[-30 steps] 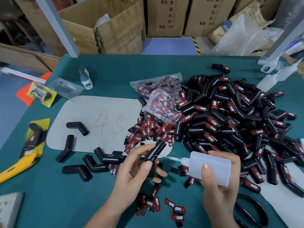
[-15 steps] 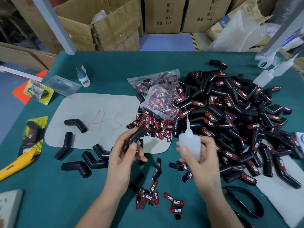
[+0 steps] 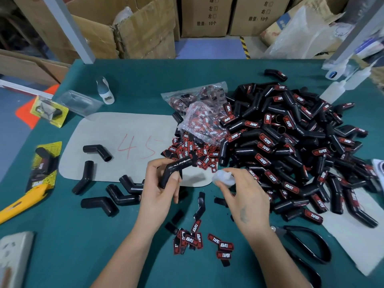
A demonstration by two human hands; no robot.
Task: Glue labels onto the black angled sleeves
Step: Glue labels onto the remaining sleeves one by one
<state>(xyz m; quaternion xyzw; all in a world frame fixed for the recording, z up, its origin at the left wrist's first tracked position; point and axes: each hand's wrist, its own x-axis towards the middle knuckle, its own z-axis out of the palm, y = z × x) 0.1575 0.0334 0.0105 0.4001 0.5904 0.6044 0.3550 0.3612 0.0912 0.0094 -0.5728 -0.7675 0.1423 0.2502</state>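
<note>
A: Cardboard boxes [image 3: 145,28] stood behind the green desk [image 3: 62,246]. Grip status?

B: Left hand [image 3: 161,190] closed round a bare black angled sleeve [image 3: 174,170], held off the desk, bend uppermost. Right hand [image 3: 245,198] closed on the white glue bottle [image 3: 223,178], just right of that sleeve; bottle blurred, nozzle direction could not be read.

A: Positions relative to the left grip?

B: Loose labels [image 3: 193,151] lay just beyond it, under a clear bag of labels [image 3: 204,119]. More labels [image 3: 197,240] lay below and between the two hands. Unlabelled sleeves [image 3: 122,194] lay to its left, partly on a grey sheet [image 3: 116,132] marked "45". Labelled pile [image 3: 291,142] sat right of both hands.

A: Other items?

B: Black scissors [image 3: 307,244] lay near the right wrist; yellow knife [image 3: 20,202] far left.
</note>
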